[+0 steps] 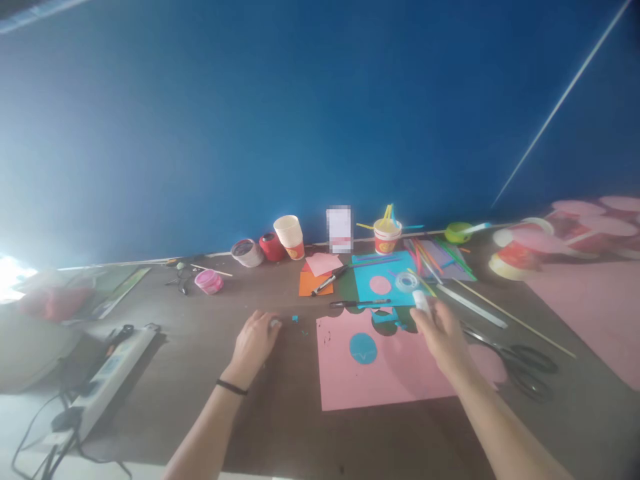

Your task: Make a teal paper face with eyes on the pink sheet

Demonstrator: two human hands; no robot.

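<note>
Glue stick [421, 301], white and small, sits pinched in the fingers [434, 319] of my right hand [443, 333], held just above the far right corner of the pink sheet [390, 373], tip pointing away from me. It is off the surface, fully inside my grip, only its far end showing past my fingertips. My left hand [255, 343] rests on the surface [200, 347] to the left of the pink sheet, fingers curled around something small and pale [275, 324]; I cannot tell what it is. On the pink sheet, near its middle, lies a blue cut-out circle [363, 348]. Beyond the sheet's far edge are a blue sheet [380, 277] with a pink circle [380, 285] on it, a clear tape roll [406, 282] and a black pen [360, 304]. Scissors [520, 363] lie just off the sheet's right edge, under my forearm. As I judge it, the risk is my right arm dragging over the scissors or brushing the loose blue circle out of place, since nothing holds the pink sheet down and my grip on the stick is only at the fingertips
</note>
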